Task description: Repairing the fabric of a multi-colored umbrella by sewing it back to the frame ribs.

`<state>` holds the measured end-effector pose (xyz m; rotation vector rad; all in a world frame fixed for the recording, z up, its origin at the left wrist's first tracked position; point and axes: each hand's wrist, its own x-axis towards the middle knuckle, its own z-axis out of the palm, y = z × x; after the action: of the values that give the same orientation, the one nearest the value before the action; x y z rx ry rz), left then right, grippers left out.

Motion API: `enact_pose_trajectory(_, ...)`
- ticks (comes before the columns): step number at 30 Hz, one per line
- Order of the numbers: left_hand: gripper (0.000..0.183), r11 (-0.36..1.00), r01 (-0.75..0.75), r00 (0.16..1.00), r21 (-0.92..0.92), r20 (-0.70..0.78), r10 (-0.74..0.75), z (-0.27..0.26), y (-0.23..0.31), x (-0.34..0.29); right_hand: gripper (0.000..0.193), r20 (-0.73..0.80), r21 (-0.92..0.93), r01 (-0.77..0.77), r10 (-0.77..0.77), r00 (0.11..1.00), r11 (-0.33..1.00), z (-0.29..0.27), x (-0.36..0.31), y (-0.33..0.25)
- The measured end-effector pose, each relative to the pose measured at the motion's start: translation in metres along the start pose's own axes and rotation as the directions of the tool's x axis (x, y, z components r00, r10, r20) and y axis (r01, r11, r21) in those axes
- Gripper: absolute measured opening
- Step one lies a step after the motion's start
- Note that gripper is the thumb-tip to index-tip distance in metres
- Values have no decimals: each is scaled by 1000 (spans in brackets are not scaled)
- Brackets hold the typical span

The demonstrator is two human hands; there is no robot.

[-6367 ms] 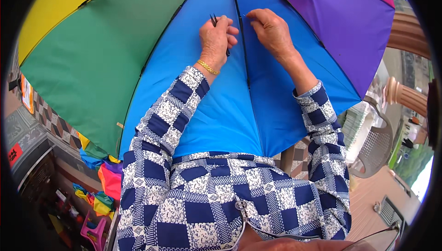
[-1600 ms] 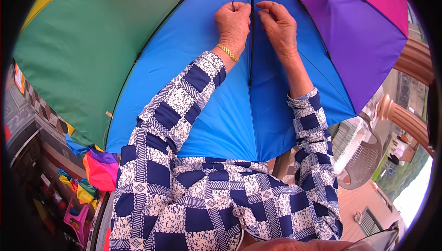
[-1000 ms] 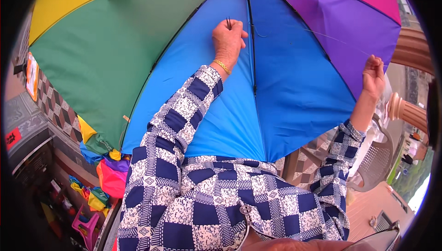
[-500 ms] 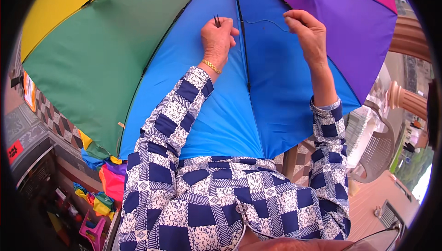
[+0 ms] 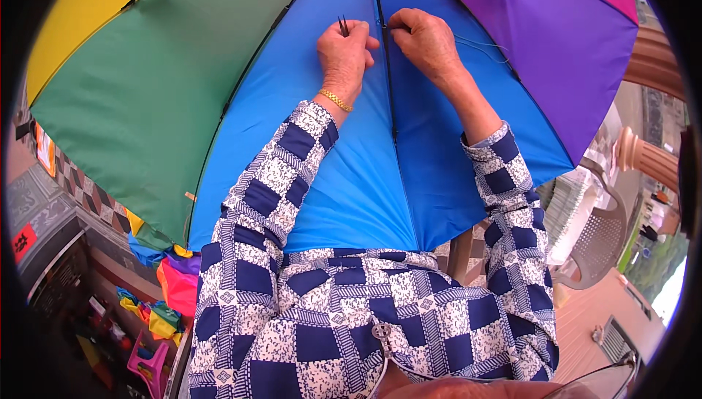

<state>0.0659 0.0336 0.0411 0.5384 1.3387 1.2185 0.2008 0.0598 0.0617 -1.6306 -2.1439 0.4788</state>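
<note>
The multicoloured umbrella canopy (image 5: 344, 201) is spread open in front of the checked shirt (image 5: 439, 318), its blue part nearest, probably so that the black rib (image 5: 389, 77) can be reached from both sides. The left hand (image 5: 344, 55) is placed just left of this rib, the right hand (image 5: 428, 43) just right of it; the right thumb and forefinger are brought close together, but whether something fine is pinched there cannot be told. By the left hand, a dark two-pointed tool (image 5: 343, 28) is clamped with its tips upward, seemingly so that it need not be laid down. The thin thread (image 5: 480, 43) is trailed loosely behind the right hand. Compared with half a second ago, the right hand is brought back leftward to the rib, while the left hand is kept almost unmoved.
</note>
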Motion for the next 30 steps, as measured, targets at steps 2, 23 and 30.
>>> enact_pose_trajectory(2, 11, 1000, -7, 1000, 2, -3, 7, 0, 0, 0, 14, -8, 0, 8, -8, 1000, 1000, 1, 0, 2)
enact_pose_trajectory(23, 10, 1000, -14, 1000, 16, -12, 14, 5, -1, 2, 13, -105, 63, 20, -13, 994, 998, 17, 10, 6)
enact_pose_trajectory(30, 11, 997, -4, 999, 73, -35, 7, 10, 5, 7, 12, -89, 166, -13, 28, 996, 986, 20, 9, 9)
